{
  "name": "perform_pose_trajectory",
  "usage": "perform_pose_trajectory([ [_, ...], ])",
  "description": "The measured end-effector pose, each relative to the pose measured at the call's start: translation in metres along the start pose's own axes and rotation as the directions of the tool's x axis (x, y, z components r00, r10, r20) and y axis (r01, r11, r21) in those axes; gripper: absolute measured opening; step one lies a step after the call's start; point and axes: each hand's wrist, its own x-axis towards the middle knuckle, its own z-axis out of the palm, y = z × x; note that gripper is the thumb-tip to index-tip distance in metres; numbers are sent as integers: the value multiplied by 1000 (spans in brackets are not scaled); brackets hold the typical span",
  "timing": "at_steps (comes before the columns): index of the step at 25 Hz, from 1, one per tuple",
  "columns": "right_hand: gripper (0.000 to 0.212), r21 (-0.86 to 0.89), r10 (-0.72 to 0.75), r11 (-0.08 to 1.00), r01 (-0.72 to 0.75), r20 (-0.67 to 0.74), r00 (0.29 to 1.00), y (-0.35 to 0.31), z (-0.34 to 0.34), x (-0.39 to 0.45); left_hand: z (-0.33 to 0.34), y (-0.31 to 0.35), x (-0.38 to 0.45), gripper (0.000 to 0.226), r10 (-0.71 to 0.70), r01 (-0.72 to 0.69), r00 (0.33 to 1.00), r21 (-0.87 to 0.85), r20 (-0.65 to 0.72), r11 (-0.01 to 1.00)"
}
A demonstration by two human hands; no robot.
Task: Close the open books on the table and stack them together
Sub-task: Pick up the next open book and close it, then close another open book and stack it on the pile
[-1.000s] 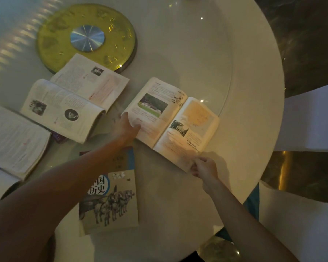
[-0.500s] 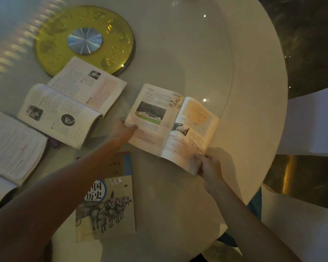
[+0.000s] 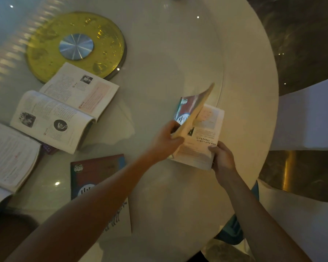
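On the right side of the round white table (image 3: 244,91), we see a half-closed book (image 3: 201,133) held between two bare hands. Our view shows the left hand (image 3: 166,141) grasping the book's raised left half, its reddish cover lifted steeply over the pages and blurred at the top edge. We see the right hand (image 3: 222,157) gripping the lower right corner of the flat right-hand page, thumb on top. Well apart to the left, we find a second open book (image 3: 64,108) lying face up, its far corner overlapping a yellow disc (image 3: 45,53) with a silver centre. We note a third open book (image 3: 9,157) at the left edge, just beside the second. Near us, a closed book (image 3: 95,173) with a dark red and blue cover lies flat, partly hidden under the left forearm.
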Motion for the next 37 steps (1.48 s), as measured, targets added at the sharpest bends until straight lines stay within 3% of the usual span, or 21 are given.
perform_pose_trajectory([
  [2, 28, -42, 51, 998, -51, 9, 999, 6, -5, 1, 26, -14, 3, 14, 9, -14, 997, 65, 77, 998],
  [4, 45, -99, 121, 988, -115, 47, 992, 9, -5, 0, 45, -27, 1, 23, -10, -6, 984, 88, 179, 996],
  [6, 39, -187, 113, 978, -97, 78, 991, 16, -4, 2, 52, -43, -2, 30, -51, 31, 977, 102, 205, 994],
  [8, 25, -243, 75, 968, -56, 66, 995, 23, -4, 5, 45, -58, -5, 32, -63, 54, 997, 169, 49, 984],
  [12, 37, -107, 93, 991, -81, 114, 989, 16, -3, -2, 4, -80, -12, 56, -140, 211, 952, 252, -272, 944],
  [14, 40, -63, 96, 994, -85, 194, 976, 12, -1, -13, -20, -79, -21, 64, -226, 283, 925, 159, -305, 946],
  [17, 42, -159, 107, 986, -56, 331, 938, 19, 14, -34, -54, -77, -49, 54, -301, 267, 911, -152, -282, 952],
  [19, 44, -271, 123, 962, -12, 396, 910, 29, 33, -50, -71, -83, -77, 40, -261, 223, 905, -147, -336, 964],
  [24, 41, -478, 152, 870, 120, 491, 858, 67, 100, -100, -112, -136, -170, 19, -205, 195, 835, -73, -511, 978],
  [27, 16, -577, 130, 795, 189, 466, 875, 99, 129, -124, -124, -172, -218, 18, -247, 240, 802, -84, -545, 967],
  [30, 12, -640, 77, 725, 256, 444, 893, 134, 146, -143, -129, -203, -250, 20, -289, 280, 789, -101, -542, 955],
  [34, 36, -706, -26, 597, 380, 457, 889, 159, 160, -164, -131, -228, -268, 32, -304, 407, 758, 55, -577, 912],
  [37, 40, -776, -130, 456, 436, 426, 895, 174, 168, -166, -134, -234, -272, 39, -273, 417, 766, 127, -582, 900],
])
